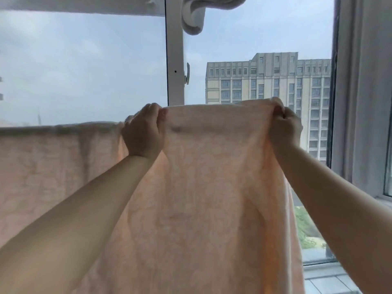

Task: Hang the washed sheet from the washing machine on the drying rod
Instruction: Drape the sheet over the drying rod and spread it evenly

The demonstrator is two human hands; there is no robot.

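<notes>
Peach sheet (207, 187), faint pattern, top edge pinched taut

No legible text or labels.

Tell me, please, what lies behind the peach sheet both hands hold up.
Above the sheet show a white window frame, sky and a tall building. The lower window and any drying rod behind the cloth are covered.

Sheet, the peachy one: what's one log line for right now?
sheet: left part draped, middle part held up | left hand: grips top edge | right hand: grips top edge
</notes>
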